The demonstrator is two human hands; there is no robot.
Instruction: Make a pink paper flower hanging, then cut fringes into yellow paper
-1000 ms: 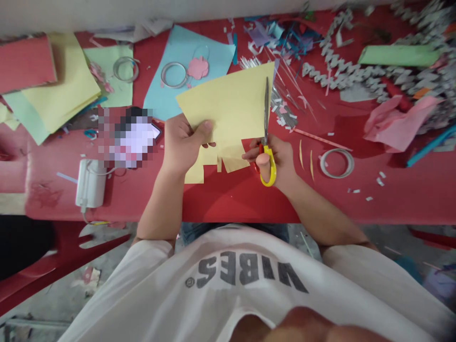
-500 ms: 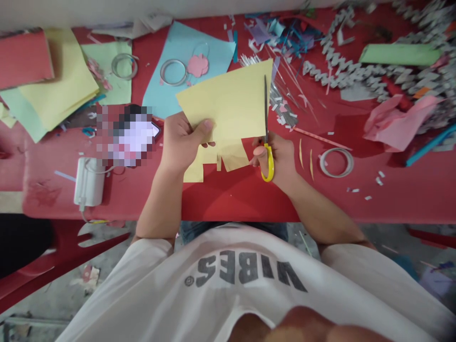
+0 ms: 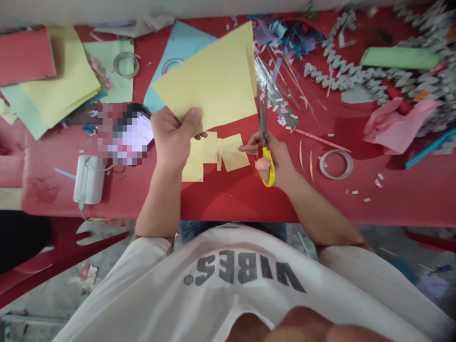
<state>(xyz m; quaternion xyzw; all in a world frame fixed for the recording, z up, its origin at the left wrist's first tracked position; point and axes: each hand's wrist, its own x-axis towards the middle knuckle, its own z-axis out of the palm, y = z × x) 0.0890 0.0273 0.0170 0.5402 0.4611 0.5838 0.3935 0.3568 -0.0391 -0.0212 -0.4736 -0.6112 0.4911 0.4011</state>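
My left hand (image 3: 174,137) pinches the lower left part of a yellow paper sheet (image 3: 217,80), thumb on top. The sheet is tilted above the red table, and a narrow strip along its right edge bends away. In my right hand (image 3: 272,154) is a pair of scissors (image 3: 262,123) with a yellow and red handle. Their blades point away from me, slightly parted, just right of the sheet's lower right corner. Beneath the hands lie cut yellow paper pieces (image 3: 233,152) on the table.
Tape rolls (image 3: 336,164) lie on the red table (image 3: 228,202). A white power bank (image 3: 89,180) and a partly blurred phone (image 3: 137,133) are at left. Blue paper (image 3: 188,38) lies behind the sheet. Silver strips (image 3: 267,80), folded grey paper chains (image 3: 335,47) and pink paper (image 3: 399,118) spread across the right.
The yellow sheet has moved up and left with my left hand, turning a little. The scissors no longer lie across its right edge; their blades have parted.
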